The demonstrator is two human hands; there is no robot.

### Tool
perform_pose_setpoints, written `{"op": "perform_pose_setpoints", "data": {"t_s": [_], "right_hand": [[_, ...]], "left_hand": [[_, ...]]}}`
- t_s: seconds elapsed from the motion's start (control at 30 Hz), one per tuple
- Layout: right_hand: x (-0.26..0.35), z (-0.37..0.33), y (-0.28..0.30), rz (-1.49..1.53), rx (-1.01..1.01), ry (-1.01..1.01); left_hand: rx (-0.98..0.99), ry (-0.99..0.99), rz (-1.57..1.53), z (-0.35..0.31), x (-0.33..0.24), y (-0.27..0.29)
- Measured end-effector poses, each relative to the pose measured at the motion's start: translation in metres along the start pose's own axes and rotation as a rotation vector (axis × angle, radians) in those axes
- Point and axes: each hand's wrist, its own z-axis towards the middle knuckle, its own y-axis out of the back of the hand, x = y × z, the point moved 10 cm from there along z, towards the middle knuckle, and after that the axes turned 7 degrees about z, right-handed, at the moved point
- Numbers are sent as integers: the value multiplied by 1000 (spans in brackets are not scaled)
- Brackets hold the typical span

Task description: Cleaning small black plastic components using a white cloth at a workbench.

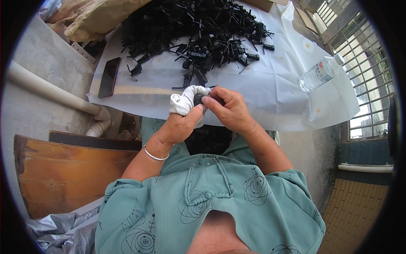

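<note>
A small black plastic part (198,100) is held between my two hands, just past the near edge of the table. My left hand (181,126) is closed on it, thumb on the near side, its fingers covered by a white cloth or glove (181,103). My right hand (231,111) pinches at the part's right side with thumb and forefinger. Fingers hide most of the part, so its full shape cannot be seen. Beyond the hands lies a large heap of black plastic parts (198,27) with thin prongs or stems.
A white flowered plastic sheet (270,97) covers the table. On it lie a dark phone (109,77) at left and a clear water bottle (317,75) at right. A brown sack (95,21) stands far left, above a pale pipe (50,89). Wooden boards (76,173) lean nearby.
</note>
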Motion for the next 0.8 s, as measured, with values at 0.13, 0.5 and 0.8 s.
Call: {"op": "perform_pose_setpoints", "data": {"t_s": [0.13,0.5,0.8], "right_hand": [[9,-2,-14,-118,133,108],[-21,-24,-41,-142,169,11],[-16,-10,-20,-198,161,18]], "left_hand": [[-148,-56,109,3,-1,11],[-259,-265,743,-26,2,5],[-358,-362,943,-28,-11,19]]}}
